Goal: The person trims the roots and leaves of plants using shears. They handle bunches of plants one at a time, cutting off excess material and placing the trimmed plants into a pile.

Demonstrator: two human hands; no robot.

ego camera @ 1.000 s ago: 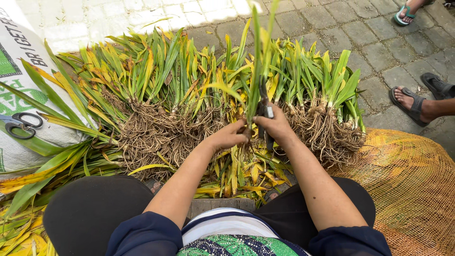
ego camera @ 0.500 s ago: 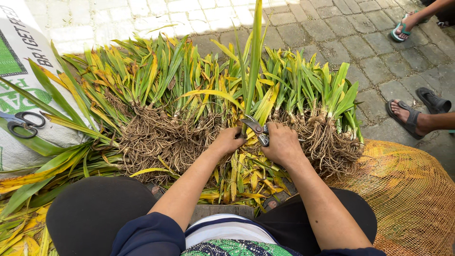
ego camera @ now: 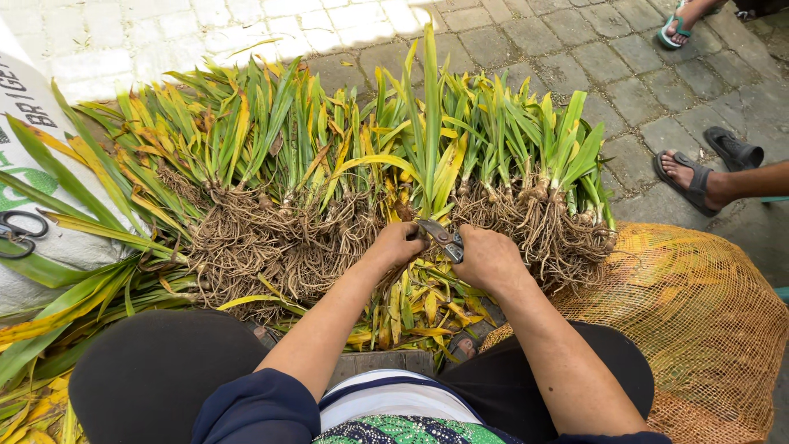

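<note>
My left hand (ego camera: 398, 244) grips the base of one leafy green plant (ego camera: 430, 123), whose long leaves stand upright above the pile. My right hand (ego camera: 486, 256) is closed on a pair of metal shears (ego camera: 440, 236), blades angled toward the plant's base next to my left fingers. In front of both hands lies a row of uprooted plants (ego camera: 279, 164) with green and yellow leaves and tangled brown roots (ego camera: 271, 247). Cut yellow leaf pieces (ego camera: 419, 304) lie under my wrists.
A white printed sack (ego camera: 49, 247) at left carries black-handled scissors (ego camera: 20, 234). An orange mesh bag (ego camera: 707, 321) fills the lower right. Other people's sandalled feet (ego camera: 694, 181) stand on the paving stones at right and top right. Long loose leaves (ego camera: 57, 304) lie at lower left.
The plant, earlier lifted high with both hands, has come down toward the pile. My right hand has brought the shears round to its base, and the view shifted slightly.
</note>
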